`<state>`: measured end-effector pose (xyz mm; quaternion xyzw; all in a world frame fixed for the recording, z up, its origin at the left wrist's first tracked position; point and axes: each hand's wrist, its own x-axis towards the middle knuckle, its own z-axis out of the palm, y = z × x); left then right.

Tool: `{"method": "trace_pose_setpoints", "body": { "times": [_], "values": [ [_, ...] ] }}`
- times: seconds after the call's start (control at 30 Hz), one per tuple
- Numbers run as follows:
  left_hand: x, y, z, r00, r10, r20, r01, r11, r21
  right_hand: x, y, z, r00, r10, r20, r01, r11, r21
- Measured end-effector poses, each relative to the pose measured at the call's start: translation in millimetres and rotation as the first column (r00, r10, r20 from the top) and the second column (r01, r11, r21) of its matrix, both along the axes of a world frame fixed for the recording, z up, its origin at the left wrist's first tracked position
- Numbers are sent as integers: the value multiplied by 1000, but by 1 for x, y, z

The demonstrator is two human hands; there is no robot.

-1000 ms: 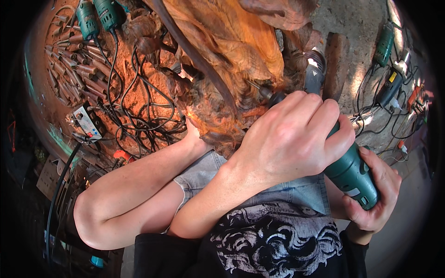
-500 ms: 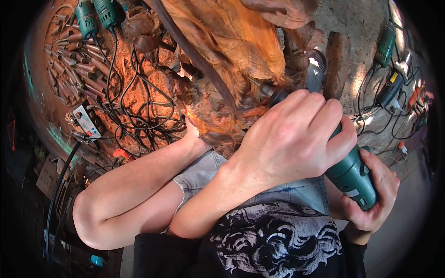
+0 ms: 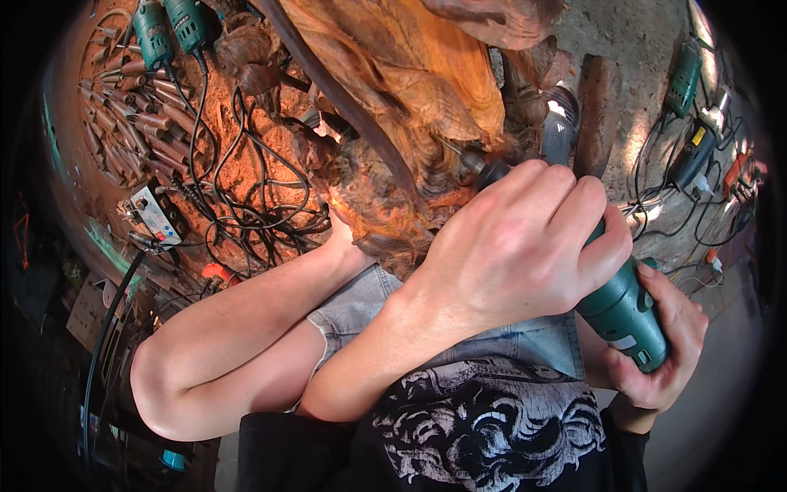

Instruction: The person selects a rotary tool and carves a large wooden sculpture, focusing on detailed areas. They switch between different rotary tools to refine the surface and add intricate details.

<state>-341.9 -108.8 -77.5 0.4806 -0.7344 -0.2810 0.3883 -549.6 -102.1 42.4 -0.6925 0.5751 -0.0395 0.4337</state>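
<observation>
The left hand (image 3: 516, 238) grips the green power tool (image 3: 625, 316) toward its front and the right hand (image 3: 685, 336) clasps its rear, the tool lying at the near right of the carved wood (image 3: 402, 74), its bit (image 3: 452, 148) directed far and left (tip contact cannot be determined).

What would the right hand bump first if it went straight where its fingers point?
The right hand would probably bump the left hand gripping the same green die grinder, though depth is unclear.
</observation>
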Motion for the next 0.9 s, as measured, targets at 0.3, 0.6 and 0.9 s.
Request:
{"method": "trace_pose_setpoints", "body": {
  "times": [0.3, 0.6, 0.9],
  "values": [
    [2, 0, -1, 1000, 4, 19, -4, 1000, -5, 2, -6, -1, 999, 54, -3, -54, 998, -15],
    [7, -3, -1, 999, -28, 37, 28, 1000, -1, 6, -15, -3, 996, 70, 46, -69, 997, -26],
    [12, -8, 7, 991, -87, 105, 84, 996, 37, 8, -28, 2, 998, 45, 53, -49, 997, 65]
  ]
}}
